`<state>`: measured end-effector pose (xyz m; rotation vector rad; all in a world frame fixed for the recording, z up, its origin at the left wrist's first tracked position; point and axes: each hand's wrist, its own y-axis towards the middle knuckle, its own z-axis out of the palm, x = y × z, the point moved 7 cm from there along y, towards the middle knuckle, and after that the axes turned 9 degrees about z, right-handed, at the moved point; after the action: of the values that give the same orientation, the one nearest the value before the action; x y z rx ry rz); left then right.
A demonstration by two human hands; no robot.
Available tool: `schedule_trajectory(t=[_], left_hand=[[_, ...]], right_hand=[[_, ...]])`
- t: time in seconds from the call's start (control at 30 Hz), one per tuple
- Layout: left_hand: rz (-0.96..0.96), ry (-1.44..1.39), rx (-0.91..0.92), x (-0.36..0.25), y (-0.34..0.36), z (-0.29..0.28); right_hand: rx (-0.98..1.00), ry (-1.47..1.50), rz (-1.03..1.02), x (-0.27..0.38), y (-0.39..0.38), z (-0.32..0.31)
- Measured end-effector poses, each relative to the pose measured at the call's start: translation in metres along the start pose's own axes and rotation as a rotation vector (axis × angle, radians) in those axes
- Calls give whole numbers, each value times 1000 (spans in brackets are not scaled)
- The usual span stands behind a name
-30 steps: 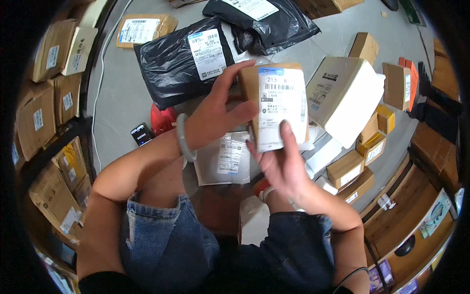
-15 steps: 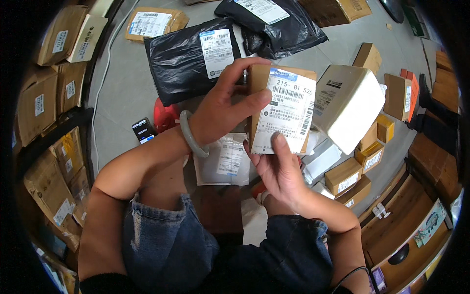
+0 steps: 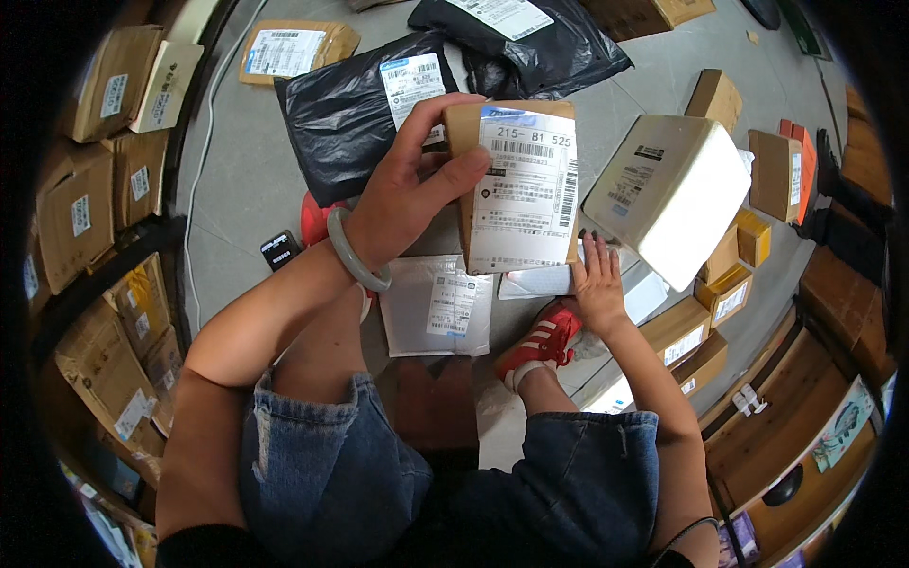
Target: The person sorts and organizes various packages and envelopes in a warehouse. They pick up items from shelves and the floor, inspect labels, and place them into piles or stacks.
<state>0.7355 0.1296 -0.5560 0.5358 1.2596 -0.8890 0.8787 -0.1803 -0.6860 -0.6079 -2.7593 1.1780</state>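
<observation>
your left hand [image 3: 409,194] has the labelled brown box [image 3: 525,213] gripped up in front of you, right hand [image 3: 598,292] is loose, fingers spread at the white packet [image 3: 536,283] by your red shoe [image 3: 538,345]

You are holding one brown box [image 3: 524,189] in one hand [image 3: 402,194] and wearing one pale bangle [image 3: 344,254], while near you are lying two black plastic parcels [image 3: 331,123], one silvery packet [image 3: 414,308], one large white box [image 3: 677,199] and one dark phone [image 3: 279,250].
</observation>
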Motion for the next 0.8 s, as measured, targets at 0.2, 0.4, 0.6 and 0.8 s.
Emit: schedule_trajectory(t=[0.2,0.4,0.6,0.8], left_hand=[[-81,-40,-5,4,3,4],[-51,-35,-10,5,3,2],[-33,-13,-6,6,2,0],[-42,-36,-18,10,0,-3]], right_hand=[[-145,-39,-76,5,16,6],[-81,-13,-139,8,15,-10],[-161,100,-72,6,4,-18],[-283,210,-82,7,-16,-39]])
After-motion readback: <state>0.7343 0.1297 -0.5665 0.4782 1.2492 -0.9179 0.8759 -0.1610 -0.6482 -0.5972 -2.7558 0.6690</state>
